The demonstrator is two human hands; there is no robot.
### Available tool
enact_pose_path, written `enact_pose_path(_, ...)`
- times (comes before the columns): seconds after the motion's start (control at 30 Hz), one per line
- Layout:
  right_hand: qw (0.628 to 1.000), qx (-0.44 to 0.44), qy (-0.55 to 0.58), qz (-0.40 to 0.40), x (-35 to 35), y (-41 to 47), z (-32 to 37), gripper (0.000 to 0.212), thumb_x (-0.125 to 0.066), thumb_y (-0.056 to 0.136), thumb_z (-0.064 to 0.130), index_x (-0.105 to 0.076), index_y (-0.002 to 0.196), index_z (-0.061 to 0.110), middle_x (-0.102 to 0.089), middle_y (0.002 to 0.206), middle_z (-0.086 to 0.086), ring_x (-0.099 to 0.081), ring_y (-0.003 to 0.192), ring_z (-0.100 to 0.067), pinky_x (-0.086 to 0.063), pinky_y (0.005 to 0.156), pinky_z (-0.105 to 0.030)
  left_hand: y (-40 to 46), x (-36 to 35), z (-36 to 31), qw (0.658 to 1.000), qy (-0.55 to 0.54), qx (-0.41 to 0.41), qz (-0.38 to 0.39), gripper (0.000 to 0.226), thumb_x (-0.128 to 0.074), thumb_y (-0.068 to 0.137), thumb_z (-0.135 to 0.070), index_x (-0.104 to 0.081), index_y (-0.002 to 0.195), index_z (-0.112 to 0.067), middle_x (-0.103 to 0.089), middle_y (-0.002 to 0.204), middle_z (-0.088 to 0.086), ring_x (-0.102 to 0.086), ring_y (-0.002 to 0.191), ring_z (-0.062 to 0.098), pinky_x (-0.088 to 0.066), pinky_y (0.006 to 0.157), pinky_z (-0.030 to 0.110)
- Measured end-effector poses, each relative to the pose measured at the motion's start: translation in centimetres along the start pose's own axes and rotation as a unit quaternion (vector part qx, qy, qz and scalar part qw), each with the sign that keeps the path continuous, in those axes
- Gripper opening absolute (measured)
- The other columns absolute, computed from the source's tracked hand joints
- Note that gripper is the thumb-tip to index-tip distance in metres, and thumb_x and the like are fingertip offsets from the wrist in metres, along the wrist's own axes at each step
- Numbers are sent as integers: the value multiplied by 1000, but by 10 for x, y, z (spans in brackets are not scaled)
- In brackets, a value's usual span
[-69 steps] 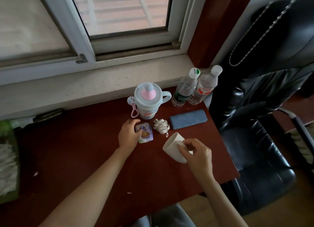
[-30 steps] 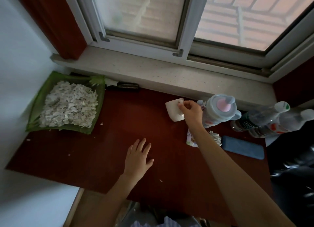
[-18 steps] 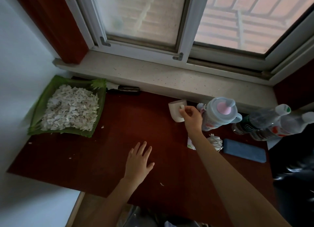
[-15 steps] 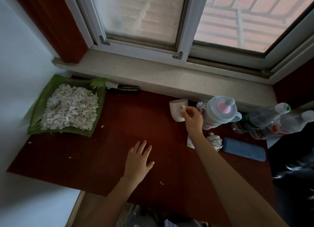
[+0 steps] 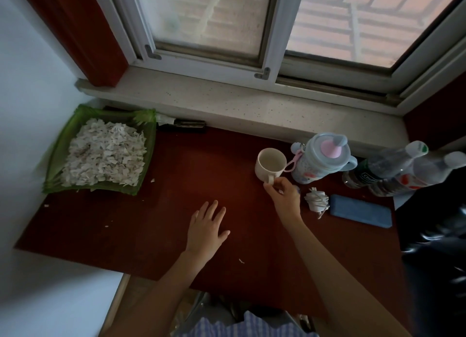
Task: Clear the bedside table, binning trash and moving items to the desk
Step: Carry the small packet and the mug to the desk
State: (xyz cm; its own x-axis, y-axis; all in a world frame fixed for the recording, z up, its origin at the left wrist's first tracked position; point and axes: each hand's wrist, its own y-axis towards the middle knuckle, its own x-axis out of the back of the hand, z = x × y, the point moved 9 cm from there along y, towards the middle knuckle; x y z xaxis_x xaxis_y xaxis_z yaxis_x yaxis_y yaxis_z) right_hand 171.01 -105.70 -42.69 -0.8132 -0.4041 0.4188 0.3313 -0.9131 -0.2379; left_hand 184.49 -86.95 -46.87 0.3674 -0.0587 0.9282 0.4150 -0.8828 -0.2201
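Setting down a small white ceramic mug [image 5: 270,164] upright near the back edge of the dark red wooden desk top [image 5: 161,218], close under the pale stone window sill [image 5: 227,104]. Right hand [image 5: 283,194] pinching the mug's handle between fingertips, so gripping the mug. Left hand [image 5: 206,229] lying flat and spread on bare wood toward the front edge, grasping nothing.

Crowded on the mug's right: a pale blue child's sippy cup with a pink spout [image 5: 322,158], its pink strap loop touching or nearly touching the mug wall. Further toward the right edge, two clear plastic water bottles [image 5: 393,170] leaning together, a crumpled white paper wad [image 5: 316,201] and a flat blue rectangular case [image 5: 360,214].

Likely risks, as judgement only:
- Withdrawing the fingers sideways, catching the handle, and tipping or dragging the mug.
- Snagging the pink loop and pulling the sippy cup over into the leaning bottles.
- Brushing the paper wad off with the wrist.

Far off at the left back corner, a green square tray heaped with white paper shreds [image 5: 100,155], well clear of any of this.
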Motion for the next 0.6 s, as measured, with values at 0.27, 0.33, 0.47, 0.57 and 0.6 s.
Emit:
enact_pose_path(0.27, 999, -44, -7, 7, 3, -17, -13, 18, -70, 84, 32, -69, 96, 18, -67, 85, 14, -59, 77, 14, -41, 65, -1, -1, -1, 0, 1000, 8, 1, 14, 65, -48, 91, -50, -28, 146, -23, -19, 158, 3, -12, 146, 25, -19, 118, 44)
enact_pose_path(0.33, 999, -49, -3, -9, 6, -20, -15, 18, -70, 84, 34, -70, 96, 21, -67, 83, 16, -60, 76, 13, -43, 65, -6, -1, -1, 0, 1000, 8, 1, 12, 65, -49, 91, -50, -29, 146, -23, -20, 157, 4, -13, 146, 25, -18, 117, 44)
enact_pose_path(0.47, 998, -58, -6, -33, 7, -22, -11, 21, -70, 83, 40, -70, 96, 23, -67, 82, 17, -61, 79, 8, -41, 65, -8, -1, -1, 0, 1000, 8, 0, 10, 64, -50, 90, -49, -30, 146, -23, -21, 157, 4, -14, 145, 26, -19, 117, 44)
enact_pose_path(0.57, 998, -59, 5, -38, 3, -20, -10, 24, -71, 82, 40, -71, 96, 21, -70, 83, 13, -65, 82, -1, -45, 69, -13, -2, -1, 0, 1000, 11, -2, 13, 64, -49, 91, -49, -29, 146, -23, -21, 157, 4, -14, 145, 26, -19, 117, 44)
enact_pose_path(0.6, 997, -59, 7, -41, 2, -19, -10, 24, -70, 82, 40, -71, 97, 21, -71, 83, 12, -66, 83, -3, -48, 71, -16, -2, -1, 0, 1000, 11, -2, 13, 64, -50, 90, -49, -30, 145, -23, -22, 157, 4, -15, 145, 26, -19, 117, 44)
